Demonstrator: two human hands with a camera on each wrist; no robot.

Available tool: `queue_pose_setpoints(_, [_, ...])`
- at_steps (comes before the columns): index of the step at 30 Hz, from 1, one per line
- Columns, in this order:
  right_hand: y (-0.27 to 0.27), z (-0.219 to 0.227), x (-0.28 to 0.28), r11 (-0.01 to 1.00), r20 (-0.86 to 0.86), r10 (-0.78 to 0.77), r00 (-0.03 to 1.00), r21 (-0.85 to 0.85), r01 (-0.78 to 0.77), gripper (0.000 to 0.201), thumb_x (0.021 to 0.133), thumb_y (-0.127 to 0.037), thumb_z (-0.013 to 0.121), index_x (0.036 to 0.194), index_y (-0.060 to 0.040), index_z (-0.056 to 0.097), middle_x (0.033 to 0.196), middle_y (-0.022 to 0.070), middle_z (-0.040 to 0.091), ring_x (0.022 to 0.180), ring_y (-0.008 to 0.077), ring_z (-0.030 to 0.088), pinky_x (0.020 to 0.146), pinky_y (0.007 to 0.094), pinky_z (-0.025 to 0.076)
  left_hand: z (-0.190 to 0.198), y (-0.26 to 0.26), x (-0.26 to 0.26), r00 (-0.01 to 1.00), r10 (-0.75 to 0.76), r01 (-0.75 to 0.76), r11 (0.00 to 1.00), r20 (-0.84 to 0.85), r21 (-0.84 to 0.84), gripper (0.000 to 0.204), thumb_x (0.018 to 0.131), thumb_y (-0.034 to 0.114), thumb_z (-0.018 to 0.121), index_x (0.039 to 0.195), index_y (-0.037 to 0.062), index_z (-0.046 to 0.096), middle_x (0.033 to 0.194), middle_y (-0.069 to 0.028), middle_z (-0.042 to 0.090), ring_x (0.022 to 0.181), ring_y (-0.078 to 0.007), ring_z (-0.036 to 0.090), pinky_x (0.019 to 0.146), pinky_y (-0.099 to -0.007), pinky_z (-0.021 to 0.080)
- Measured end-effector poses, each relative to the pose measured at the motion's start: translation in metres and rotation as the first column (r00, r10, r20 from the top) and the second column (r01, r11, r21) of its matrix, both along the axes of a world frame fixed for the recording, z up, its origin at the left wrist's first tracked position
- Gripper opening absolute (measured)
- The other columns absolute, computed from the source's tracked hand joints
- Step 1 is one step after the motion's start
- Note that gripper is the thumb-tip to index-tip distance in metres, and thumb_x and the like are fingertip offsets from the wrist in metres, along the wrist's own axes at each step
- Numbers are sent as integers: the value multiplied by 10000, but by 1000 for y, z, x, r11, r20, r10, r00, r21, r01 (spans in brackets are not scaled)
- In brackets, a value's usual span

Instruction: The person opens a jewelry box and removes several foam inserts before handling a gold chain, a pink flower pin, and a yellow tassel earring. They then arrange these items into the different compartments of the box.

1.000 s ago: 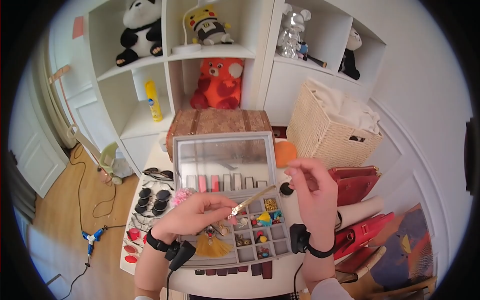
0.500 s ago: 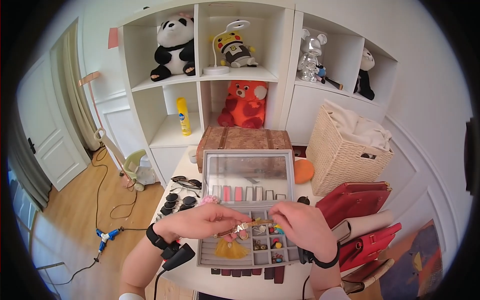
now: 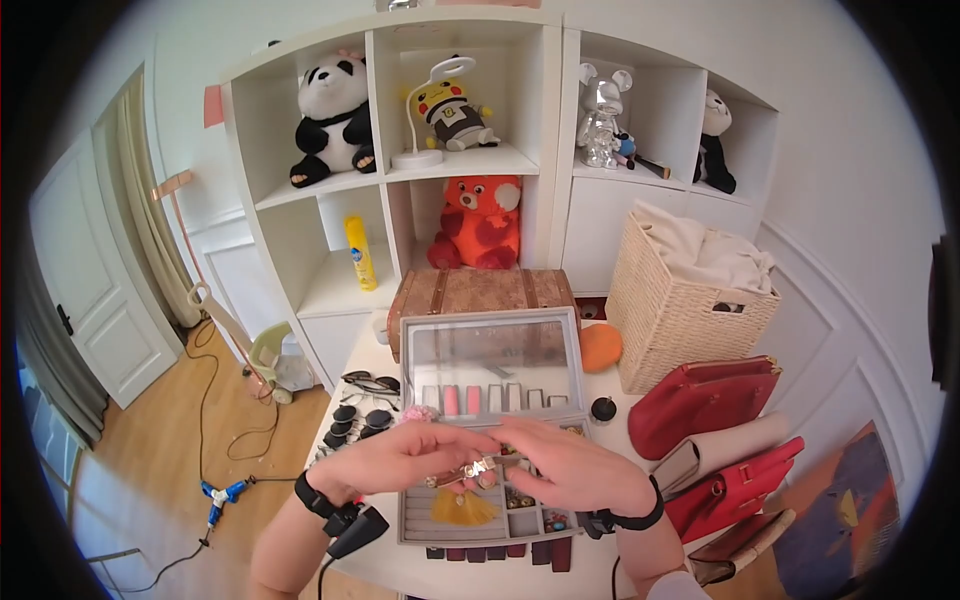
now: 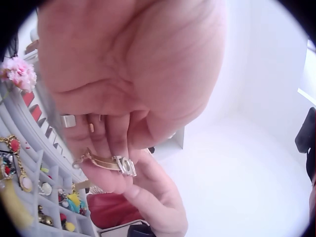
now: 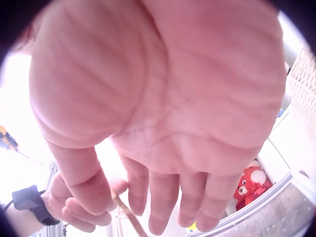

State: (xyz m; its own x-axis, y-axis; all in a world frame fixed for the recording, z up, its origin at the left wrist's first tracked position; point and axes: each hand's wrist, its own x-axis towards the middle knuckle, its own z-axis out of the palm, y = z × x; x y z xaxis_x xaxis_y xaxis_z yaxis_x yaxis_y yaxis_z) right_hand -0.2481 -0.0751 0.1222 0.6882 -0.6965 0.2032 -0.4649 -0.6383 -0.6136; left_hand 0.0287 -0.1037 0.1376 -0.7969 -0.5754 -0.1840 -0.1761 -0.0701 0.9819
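Note:
My left hand (image 3: 405, 462) pinches a gold band bracelet (image 3: 478, 468) with shiny metal lettering. In the left wrist view, the bracelet (image 4: 116, 164) runs across the fingertips, beside two rings worn on the fingers. From the other side my right hand (image 3: 575, 462) reaches over it, its fingers nearly straight and close to the left fingertips. The right wrist view shows the band (image 5: 129, 215) between the right thumb and forefinger, with a gap between those two. Below lies a grey jewellery box (image 3: 455, 535) with a yellow tassel earring (image 3: 465, 508) and small trinkets in compartments, partly hidden by the hands.
The box's clear lid (image 3: 490, 350) stands open against a brown trunk (image 3: 480, 295). Sunglasses (image 3: 345, 422) lie to the left. Red handbags (image 3: 705, 400) and a wicker basket (image 3: 680, 320) stand at the right. A small dark round item (image 3: 603, 408) sits beside the box.
My right hand came down from the right and moved left over the band, closing up to the left hand. The band's free end, first sticking out rightward, is now largely covered. The head view shifted.

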Motion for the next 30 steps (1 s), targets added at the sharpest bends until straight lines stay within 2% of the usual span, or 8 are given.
queue_pose_setpoints(4, [2, -2, 11, 984, 125, -110, 986, 155, 90, 472, 1021, -175, 640, 1432, 17, 510, 1388, 265, 607, 1322, 430, 579, 1078, 488, 490, -9, 6, -3, 991, 113, -110, 993, -75, 47, 420, 1150, 116, 479, 1555, 22, 533, 1214, -35, 707, 1088, -106, 653, 949, -290, 529])
queue_pose_setpoints(6, [1, -11, 12, 853, 264, -342, 902, -316, 416, 460, 1039, -242, 663, 1392, 19, 525, 1362, 272, 632, 1276, 422, 637, 1037, 470, 531, -15, 15, -12, 910, 343, -303, 934, -234, 190, 443, 1117, 93, 551, 1547, -11, 522, 1399, -100, 684, 1335, -187, 637, 1103, -350, 523])
queue_pose_setpoints(7, [4, -6, 13, 850, 268, -346, 899, -317, 421, 460, 1039, -242, 663, 1392, 19, 525, 1362, 272, 632, 1276, 422, 637, 1037, 470, 531, -12, 20, -20, 912, 337, -299, 936, -232, 186, 443, 1117, 93, 551, 1547, -11, 522, 1399, -100, 684, 1335, -187, 637, 1103, -350, 523])
queue_pose_setpoints(9, [16, 7, 16, 882, 288, -467, 836, 88, 462, 481, 1021, -246, 738, 1384, 8, 551, 1309, 198, 703, 1131, 314, 738, 943, 407, 592, -11, 29, -31, 747, 503, -407, 863, -435, 300, 487, 1109, 122, 537, 1566, -34, 474, 1500, -194, 619, 1317, -260, 653, 1120, -394, 522])
queue_pose_setpoints(14, [13, -3, 20, 918, 228, -384, 895, 196, 344, 464, 1008, -249, 767, 1353, -4, 576, 1075, 135, 782, 927, 247, 785, 846, 364, 624, -20, 40, -42, 647, 488, -354, 873, -586, 336, 681, 1050, 134, 571, 1653, -39, 306, 1676, -186, 430, 1512, -274, 473, 1222, -428, 417])
queue_pose_setpoints(22, [16, 6, 24, 943, 384, -326, 864, 72, 324, 347, 1003, -144, 736, 1317, -54, 617, 1020, 111, 741, 906, 299, 759, 786, 398, 605, -37, 53, -40, 704, 424, -499, 866, -570, 27, 752, 1030, 28, 541, 1699, -10, 201, 1762, -179, 268, 1609, -288, 328, 1325, -473, 265])
queue_pose_setpoints(23, [14, 1, 24, 934, 359, -281, 890, -112, 340, 322, 987, -110, 748, 1286, -51, 642, 1012, 101, 724, 895, 275, 746, 780, 372, 603, -36, 54, -40, 705, 425, -498, 866, -567, 29, 752, 1030, 28, 541, 1699, -10, 201, 1762, -179, 268, 1609, -288, 328, 1325, -473, 265])
queue_pose_setpoints(30, [12, -1, 26, 836, 393, -226, 892, -393, 384, 155, 957, -76, 770, 1097, -35, 717, 959, 105, 686, 831, 281, 709, 714, 382, 569, -52, 57, -38, 746, 536, -642, 738, -396, -209, 617, 1031, -55, 578, 1617, -19, 388, 1647, -178, 462, 1519, -269, 471, 1227, -431, 430])
